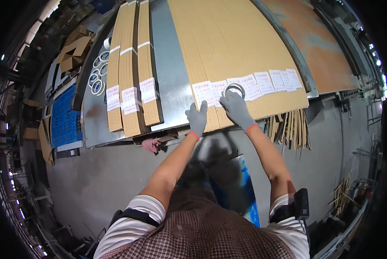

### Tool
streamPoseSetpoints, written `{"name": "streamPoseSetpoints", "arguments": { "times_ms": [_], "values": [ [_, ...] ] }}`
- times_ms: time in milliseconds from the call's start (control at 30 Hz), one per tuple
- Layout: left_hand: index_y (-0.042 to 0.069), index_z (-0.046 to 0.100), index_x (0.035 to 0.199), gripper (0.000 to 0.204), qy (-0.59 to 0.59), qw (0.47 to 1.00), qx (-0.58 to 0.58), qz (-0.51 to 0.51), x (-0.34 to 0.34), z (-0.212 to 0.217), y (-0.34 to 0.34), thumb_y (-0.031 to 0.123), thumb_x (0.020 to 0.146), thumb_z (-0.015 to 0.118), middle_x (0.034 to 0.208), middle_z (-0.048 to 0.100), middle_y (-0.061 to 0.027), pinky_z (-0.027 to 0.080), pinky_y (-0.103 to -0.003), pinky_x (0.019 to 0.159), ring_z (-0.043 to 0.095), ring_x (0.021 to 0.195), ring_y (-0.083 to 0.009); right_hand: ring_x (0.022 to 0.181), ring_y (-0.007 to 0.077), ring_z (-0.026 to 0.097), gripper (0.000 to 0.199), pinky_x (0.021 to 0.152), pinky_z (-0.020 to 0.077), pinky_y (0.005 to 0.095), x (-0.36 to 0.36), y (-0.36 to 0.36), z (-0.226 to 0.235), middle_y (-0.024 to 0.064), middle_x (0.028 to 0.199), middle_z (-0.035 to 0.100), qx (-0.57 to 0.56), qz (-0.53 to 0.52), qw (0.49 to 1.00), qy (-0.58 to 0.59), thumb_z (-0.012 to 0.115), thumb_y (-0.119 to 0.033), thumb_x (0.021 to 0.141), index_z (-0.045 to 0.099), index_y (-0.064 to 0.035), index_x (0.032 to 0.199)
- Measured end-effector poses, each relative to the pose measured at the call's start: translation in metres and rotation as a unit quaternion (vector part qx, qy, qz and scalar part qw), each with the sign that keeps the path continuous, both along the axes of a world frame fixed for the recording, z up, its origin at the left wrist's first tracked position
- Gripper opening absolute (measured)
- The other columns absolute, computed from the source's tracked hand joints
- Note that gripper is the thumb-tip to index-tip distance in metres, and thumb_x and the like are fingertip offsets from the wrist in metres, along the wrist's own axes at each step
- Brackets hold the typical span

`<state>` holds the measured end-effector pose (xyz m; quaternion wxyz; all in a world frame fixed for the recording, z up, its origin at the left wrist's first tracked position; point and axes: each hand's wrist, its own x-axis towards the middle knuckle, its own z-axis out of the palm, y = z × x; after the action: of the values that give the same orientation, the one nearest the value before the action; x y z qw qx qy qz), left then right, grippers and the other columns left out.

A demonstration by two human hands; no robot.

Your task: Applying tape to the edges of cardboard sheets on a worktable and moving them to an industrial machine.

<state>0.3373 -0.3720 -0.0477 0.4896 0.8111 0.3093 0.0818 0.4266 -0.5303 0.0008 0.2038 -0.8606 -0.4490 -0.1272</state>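
Note:
Both my hands wear grey gloves with red cuffs. My right hand (236, 110) is closed on a roll of tape (244, 91), held over white paper labels with red print. Those labels (263, 83) lie in an overlapping row along the near part of a wide brown cardboard stack (241, 47). At the near left corner of the cardboard, my left hand (197, 119) rests with its thumb and fingers apart, beside the leftmost label (202, 93). Nothing shows in its grasp.
Narrow strapped cardboard bundles (128, 77), each labelled, lie left on the metal table (163, 56). Several tape rolls (97, 87) sit farther left, near a blue plastic crate (65, 116). Thin cardboard strips (290, 129) hang below the table edge. A checked cloth (150, 145) hangs nearby.

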Motion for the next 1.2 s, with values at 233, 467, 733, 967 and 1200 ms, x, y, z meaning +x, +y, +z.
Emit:
{"name": "streamPoseSetpoints", "arguments": {
  "times_ms": [233,467,733,967,1200],
  "values": [
    [-0.009,0.054,0.111,0.072,-0.035,0.995,-0.095,-0.017,-0.101,-0.003,-0.05,0.055,0.08,0.062,0.089,0.062,-0.0242,0.043,-0.046,0.086,0.057,0.095,-0.0386,0.084,0.0302,0.053,0.009,0.073,0.041,0.0418,0.003,0.003,-0.014,0.0128,0.081,0.054,-0.011,-0.015,1.0,-0.007,0.054,-0.004,0.074,0.054,-0.007,0.083],
    [-0.003,0.057,0.107,0.059,0.102,0.992,-0.023,-0.074,-0.149,-0.009,-0.071,0.052,0.086,0.057,0.089,0.063,-0.0221,0.044,-0.047,0.084,0.058,0.094,-0.0383,0.085,0.035,0.059,0.02,0.073,0.0482,0.0425,-0.006,-0.007,0.06,0.014,0.087,0.062,0.108,-0.079,0.99,0.049,0.056,-0.012,0.083,0.06,-0.004,0.101],
    [0.002,0.045,0.131,0.071,-0.113,0.922,-0.096,-0.357,-0.162,0.16,0.001,0.013,0.07,0.078,0.094,0.065,-0.0167,0.05,-0.03,0.07,0.063,0.077,-0.0202,0.1,0.0243,0.061,0.05,0.086,0.0476,0.0368,-0.172,-0.057,0.059,0.0131,0.113,0.063,0.09,0.151,0.614,0.77,0.062,-0.011,0.08,0.052,-0.0087,0.129],
    [0.003,0.043,0.133,0.059,-0.025,0.947,-0.042,-0.317,-0.15,0.092,0.041,0.002,0.078,0.065,0.082,0.065,-0.0171,0.05,-0.031,0.063,0.064,0.07,-0.0266,0.096,0.0241,0.064,0.024,0.08,0.0501,0.0332,-0.075,-0.073,0.044,0.0111,0.107,0.067,-0.154,0.011,0.853,0.498,0.063,-0.009,0.073,0.068,-0.0038,0.097],
    [0.004,0.044,0.128,0.043,0.064,0.845,-0.305,-0.435,-0.086,-0.115,0.01,0.011,0.087,0.054,0.103,0.061,-0.0109,0.049,-0.034,0.08,0.059,0.093,-0.017,0.075,0.0269,0.065,0.022,0.071,0.0517,0.0351,-0.113,-0.059,-0.054,0.0141,0.088,0.067,0.033,-0.228,0.861,0.454,0.058,-0.008,0.079,0.063,0.0,0.099]
  ]
}}
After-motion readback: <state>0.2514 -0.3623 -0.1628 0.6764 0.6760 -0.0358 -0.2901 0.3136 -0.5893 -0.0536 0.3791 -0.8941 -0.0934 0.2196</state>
